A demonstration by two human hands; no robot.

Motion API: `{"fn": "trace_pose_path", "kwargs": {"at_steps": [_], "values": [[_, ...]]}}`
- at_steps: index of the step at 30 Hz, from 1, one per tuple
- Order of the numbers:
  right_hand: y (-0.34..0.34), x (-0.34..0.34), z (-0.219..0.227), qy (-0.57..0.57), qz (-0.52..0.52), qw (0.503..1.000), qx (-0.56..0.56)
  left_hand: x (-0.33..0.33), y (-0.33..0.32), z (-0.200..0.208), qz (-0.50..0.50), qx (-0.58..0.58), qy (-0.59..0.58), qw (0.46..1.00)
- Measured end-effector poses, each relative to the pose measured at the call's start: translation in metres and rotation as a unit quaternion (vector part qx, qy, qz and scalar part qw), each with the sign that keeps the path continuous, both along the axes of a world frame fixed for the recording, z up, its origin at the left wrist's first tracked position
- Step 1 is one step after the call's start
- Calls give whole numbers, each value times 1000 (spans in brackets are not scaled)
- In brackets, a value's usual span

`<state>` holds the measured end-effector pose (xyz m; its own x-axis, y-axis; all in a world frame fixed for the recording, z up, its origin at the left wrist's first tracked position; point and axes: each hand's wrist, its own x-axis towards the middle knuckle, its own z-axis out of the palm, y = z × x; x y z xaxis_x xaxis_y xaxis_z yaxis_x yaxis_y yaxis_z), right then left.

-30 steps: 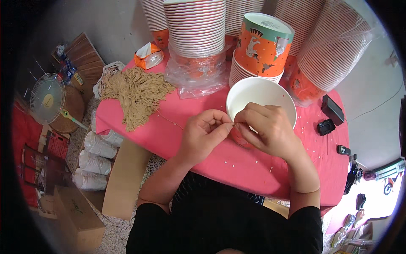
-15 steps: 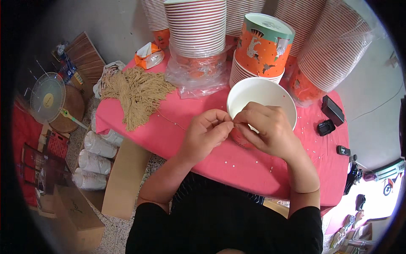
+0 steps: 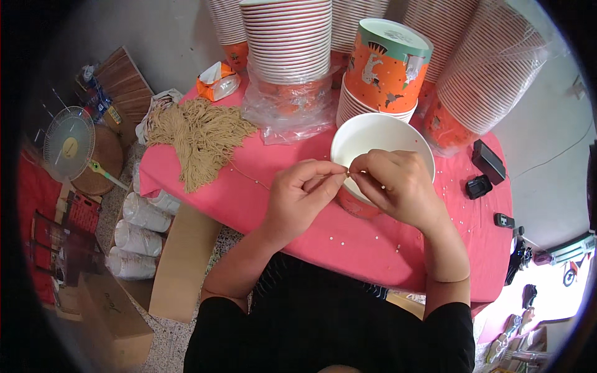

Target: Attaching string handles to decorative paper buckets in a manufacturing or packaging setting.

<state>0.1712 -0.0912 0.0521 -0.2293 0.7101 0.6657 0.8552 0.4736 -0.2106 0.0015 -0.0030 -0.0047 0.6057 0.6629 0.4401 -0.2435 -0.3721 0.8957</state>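
Observation:
Over the near rim of a white-lined paper tub [image 3: 349, 138], my two hands meet fingertip to fingertip. My left hand [image 3: 303, 198] is closed in a pinch on a thin tan string [image 3: 244, 173], which runs back to a bundle of tan strings [image 3: 202, 140] at the table's left. My right hand [image 3: 401, 189] pinches a tiny pale bead [image 3: 348, 174] against the left fingertips; the fingers partly hide it. Another small bead [image 3: 256, 181] sits along the string left of my left hand. Loose white beads [image 3: 376, 237] dot the pink tablecloth.
Tall stacks of paper tubs [image 3: 287, 43] line the back, one beneath an upturned orange tub [image 3: 382, 81]. An orange tissue pack [image 3: 217, 82] lies back left. Black devices [image 3: 488, 163] rest at the right. Beside the table stand an open carton [image 3: 186, 261] and a fan [image 3: 69, 146].
My fingertips have shifted slightly right and up, and the right fingers have opened a little around the pale bead, which shows more now. The string and tub stay nearly in place.

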Motion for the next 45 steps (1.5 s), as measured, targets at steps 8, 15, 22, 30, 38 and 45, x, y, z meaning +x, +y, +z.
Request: {"fn": "trace_pose_path", "kwargs": {"at_steps": [8,15,22,30,38,45], "values": [[0,3,-1,3,-5,1000,-16,-3,2,-4,21,15,-2,1000],[-1,3,0,-14,-4,1000,-12,-1,-1,-1,-13,-8,-35,999],[-2,6,-3,-43,-14,998,-34,7,2,-2,112,210,-29,971],[-3,6,1,-36,-20,999,-27,-4,2,7,127,274,-6,953],[-5,2,2,-93,-50,994,-21,-9,-4,4,53,119,35,991],[-5,5,3,-129,-65,989,-16,-8,-4,-4,52,65,25,996]]}}
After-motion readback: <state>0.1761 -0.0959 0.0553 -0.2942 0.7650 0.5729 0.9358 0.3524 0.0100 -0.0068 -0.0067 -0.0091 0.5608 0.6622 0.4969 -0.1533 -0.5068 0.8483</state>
